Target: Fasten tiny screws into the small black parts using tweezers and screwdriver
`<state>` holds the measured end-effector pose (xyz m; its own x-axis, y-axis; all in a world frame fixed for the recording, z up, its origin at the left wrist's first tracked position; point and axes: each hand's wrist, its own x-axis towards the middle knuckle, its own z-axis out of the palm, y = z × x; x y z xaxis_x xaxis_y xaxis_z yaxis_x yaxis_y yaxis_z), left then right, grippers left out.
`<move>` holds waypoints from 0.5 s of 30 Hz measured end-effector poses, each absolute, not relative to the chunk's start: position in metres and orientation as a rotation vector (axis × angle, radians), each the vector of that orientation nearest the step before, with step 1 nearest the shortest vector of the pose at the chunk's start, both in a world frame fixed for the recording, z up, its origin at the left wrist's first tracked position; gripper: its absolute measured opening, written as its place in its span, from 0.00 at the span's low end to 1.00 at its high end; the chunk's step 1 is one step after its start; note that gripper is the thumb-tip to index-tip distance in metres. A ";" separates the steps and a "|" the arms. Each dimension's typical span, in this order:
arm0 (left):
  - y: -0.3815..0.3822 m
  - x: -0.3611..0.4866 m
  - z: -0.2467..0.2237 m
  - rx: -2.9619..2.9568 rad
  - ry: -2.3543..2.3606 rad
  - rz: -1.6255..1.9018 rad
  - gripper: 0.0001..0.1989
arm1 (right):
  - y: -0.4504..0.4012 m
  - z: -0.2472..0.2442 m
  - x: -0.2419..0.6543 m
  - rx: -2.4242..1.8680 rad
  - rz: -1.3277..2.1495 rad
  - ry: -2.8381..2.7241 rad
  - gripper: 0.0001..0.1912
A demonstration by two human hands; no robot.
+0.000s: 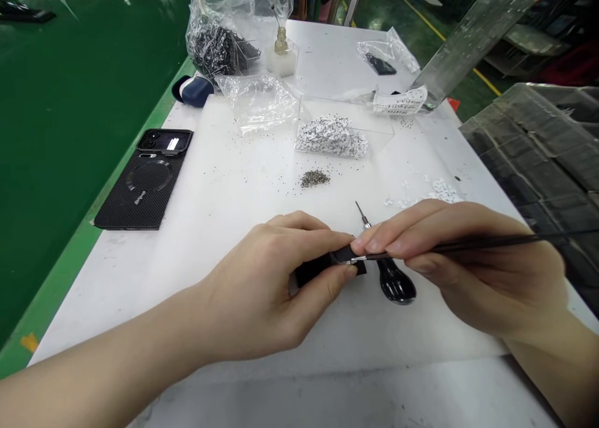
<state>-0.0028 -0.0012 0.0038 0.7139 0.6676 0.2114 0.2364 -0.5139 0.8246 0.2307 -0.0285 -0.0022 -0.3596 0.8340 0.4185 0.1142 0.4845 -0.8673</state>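
Left hand (266, 287) holds black piece (316, 270), right hand (486, 272) tweezers (472, 245).

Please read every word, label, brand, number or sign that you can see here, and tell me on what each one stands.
White paper label by the clear plastic tray: printed lines, too blurred to read.
White rectangular mark on the black phone case: too small to read.
No other text is readable.

We see black tweezers (486, 243) over the white worktop (196, 278), and a black woven-pattern phone case (135, 197) left of them.
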 end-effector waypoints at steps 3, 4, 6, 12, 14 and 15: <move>-0.001 -0.003 0.004 2.086 0.691 0.660 0.07 | -0.028 -0.003 0.232 -0.792 0.951 -1.797 0.14; -0.001 -0.003 0.004 2.085 0.692 0.664 0.07 | -0.029 -0.003 0.232 -0.789 0.952 -1.796 0.14; -0.001 -0.003 0.004 2.083 0.691 0.669 0.07 | -0.029 -0.004 0.233 -0.791 0.963 -1.793 0.15; -0.001 -0.003 0.006 2.083 0.709 0.631 0.08 | -0.030 -0.005 0.232 -0.789 0.980 -1.766 0.15; -0.002 -0.003 0.006 2.081 0.712 0.625 0.08 | -0.029 -0.005 0.231 -0.789 0.988 -1.754 0.15; -0.002 -0.003 0.006 2.081 0.711 0.623 0.08 | -0.028 -0.006 0.231 -0.788 0.993 -1.749 0.14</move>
<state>-0.0032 -0.0016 0.0061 0.7168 0.6749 0.1754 0.2632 -0.4948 0.8282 0.2310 -0.0283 -0.0055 -0.3486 0.8418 0.4121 0.0774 0.4641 -0.8824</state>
